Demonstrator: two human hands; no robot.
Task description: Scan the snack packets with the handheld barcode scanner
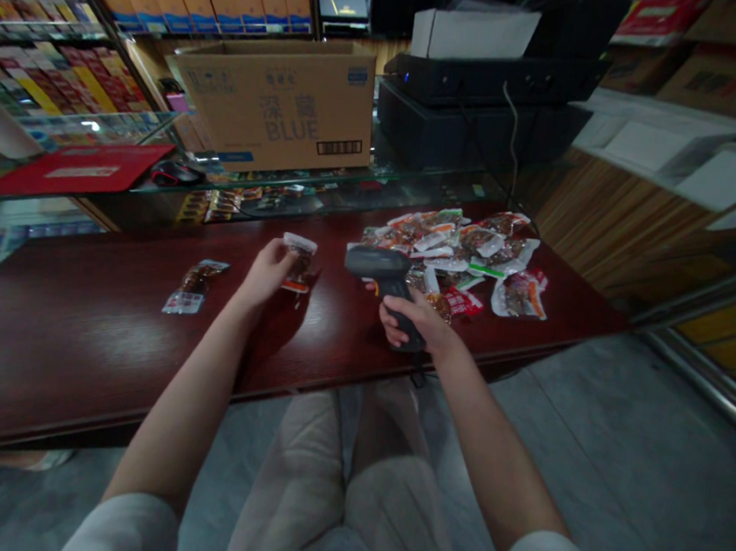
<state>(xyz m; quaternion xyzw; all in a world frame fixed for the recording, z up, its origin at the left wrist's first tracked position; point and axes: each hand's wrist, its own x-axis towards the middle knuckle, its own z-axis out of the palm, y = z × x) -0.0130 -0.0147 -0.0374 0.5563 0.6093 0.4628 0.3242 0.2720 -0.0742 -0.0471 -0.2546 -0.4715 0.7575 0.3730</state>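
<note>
My left hand (268,272) grips a small clear snack packet (299,266) with brown food inside, held a little above the dark red tabletop (329,333). In my right hand (413,317) is a grey barcode scanner (379,263), its handle wrapped by my fingers and its head pointing left at the packet. Farther left on the table lies another snack packet (194,285), apart from my hand. A loose pile of similar packets (457,241) sits to the right, just beyond the scanner, partly hidden behind it.
Behind the table, a cardboard box (286,109) stands on a glass counter, with a computer mouse (178,174) and a red mat (76,170) to its left. Black machines (468,128) with a hanging cable are at back right. The table's front edge is near my legs.
</note>
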